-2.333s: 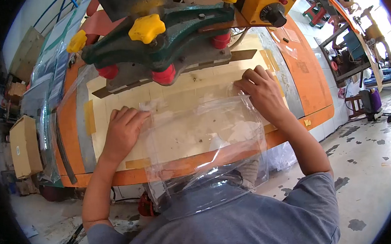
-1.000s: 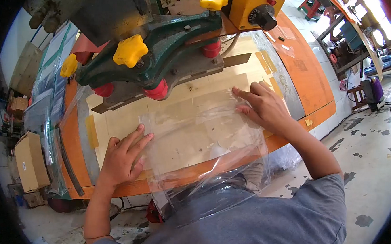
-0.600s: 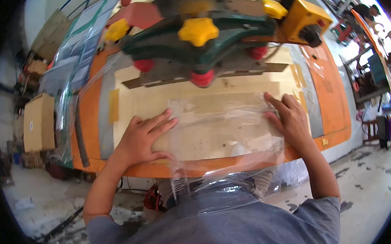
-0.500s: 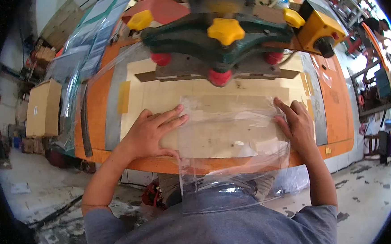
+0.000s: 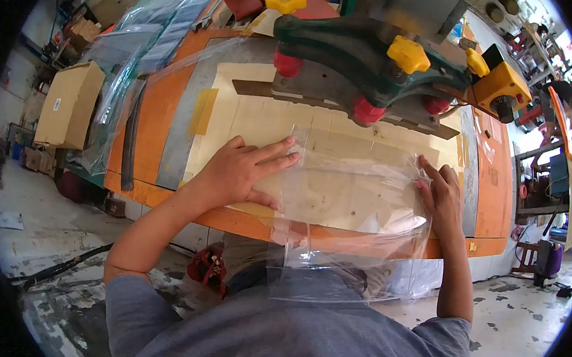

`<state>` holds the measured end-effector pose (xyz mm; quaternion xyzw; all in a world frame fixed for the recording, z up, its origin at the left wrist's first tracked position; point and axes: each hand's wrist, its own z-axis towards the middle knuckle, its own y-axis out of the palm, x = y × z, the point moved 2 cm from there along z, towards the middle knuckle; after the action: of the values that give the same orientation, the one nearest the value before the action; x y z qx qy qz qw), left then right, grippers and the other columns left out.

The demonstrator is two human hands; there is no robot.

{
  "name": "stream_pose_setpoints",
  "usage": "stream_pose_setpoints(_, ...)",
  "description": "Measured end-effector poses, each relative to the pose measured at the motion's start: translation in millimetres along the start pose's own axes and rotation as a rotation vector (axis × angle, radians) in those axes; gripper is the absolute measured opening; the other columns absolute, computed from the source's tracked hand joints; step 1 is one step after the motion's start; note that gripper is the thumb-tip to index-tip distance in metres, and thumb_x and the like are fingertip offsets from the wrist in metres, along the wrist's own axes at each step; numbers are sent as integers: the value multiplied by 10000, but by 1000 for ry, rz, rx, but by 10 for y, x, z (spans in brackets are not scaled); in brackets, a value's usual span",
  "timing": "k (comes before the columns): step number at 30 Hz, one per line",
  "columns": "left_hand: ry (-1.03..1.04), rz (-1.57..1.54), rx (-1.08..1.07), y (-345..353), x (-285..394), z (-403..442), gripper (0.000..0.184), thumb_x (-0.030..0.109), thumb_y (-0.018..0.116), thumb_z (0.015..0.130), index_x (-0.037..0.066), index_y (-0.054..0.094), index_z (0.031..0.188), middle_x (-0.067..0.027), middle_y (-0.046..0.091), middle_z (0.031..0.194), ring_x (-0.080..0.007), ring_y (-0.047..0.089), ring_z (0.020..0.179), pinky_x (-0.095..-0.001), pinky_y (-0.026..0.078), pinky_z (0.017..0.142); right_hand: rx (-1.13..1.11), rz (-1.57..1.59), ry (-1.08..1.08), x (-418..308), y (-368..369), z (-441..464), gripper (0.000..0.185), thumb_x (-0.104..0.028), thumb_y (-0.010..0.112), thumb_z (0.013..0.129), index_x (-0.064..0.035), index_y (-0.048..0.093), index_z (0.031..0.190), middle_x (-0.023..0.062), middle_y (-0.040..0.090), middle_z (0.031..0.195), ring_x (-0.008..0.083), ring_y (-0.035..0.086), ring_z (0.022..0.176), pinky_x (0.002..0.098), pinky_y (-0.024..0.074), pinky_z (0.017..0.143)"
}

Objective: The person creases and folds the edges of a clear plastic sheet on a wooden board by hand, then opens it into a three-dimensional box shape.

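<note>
A clear plastic sheet (image 5: 358, 183) lies over the cream board (image 5: 244, 120) and hangs past the table's front edge toward my lap. My left hand (image 5: 244, 172) rests with fingers spread, its fingertips on the sheet's left edge. At the sheet's upper right corner is my right hand (image 5: 442, 191), index finger and thumb apart, fingertips touching the plastic. Above the far side of the board stands a green press head (image 5: 346, 51) with yellow star knobs, red round feet and a long metal bar (image 5: 343, 107) beneath it.
The orange table (image 5: 151, 131) has a dark strip at its left. Stacked plastic sheets (image 5: 158, 27) lie at the back left, beside a cardboard box (image 5: 71, 105). A yellow control box (image 5: 501, 90) is at the back right. Another person (image 5: 560, 94) is visible at far right.
The view has swung left, so the press appears farther right. My left hand has gone from bent fingers to spread ones; my right index finger and thumb have parted. The sheet stays under my fingertips.
</note>
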<state>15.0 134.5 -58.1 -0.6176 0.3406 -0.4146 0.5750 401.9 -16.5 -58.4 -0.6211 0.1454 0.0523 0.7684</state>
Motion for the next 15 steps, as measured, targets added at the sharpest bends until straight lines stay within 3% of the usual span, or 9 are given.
stream_pose_setpoints(8, 2, 3, 1, 15, -96, 95, 954, 766, 587, 753, 264, 459, 1554, 15, 411, 1635, -164, 608, 1190, -350, 428, 812, 29, -43, -26, 84, 37, 164, 462, -295, 725, 927, -174, 671, 1369, 100, 501, 835, 277, 541, 790, 422, 466, 753)
stream_pose_setpoints(15, -11, -10, 10, -4, -187, 164, 946, 744, 604, 760, 255, 454, 1556, 11, 383, 1650, -177, 571, 1288, -377, 459, 899, 52, -24, -26, 92, 83, 302, 447, -312, 727, 925, -162, 688, 1345, 106, 513, 833, 272, 555, 770, 414, 474, 726)
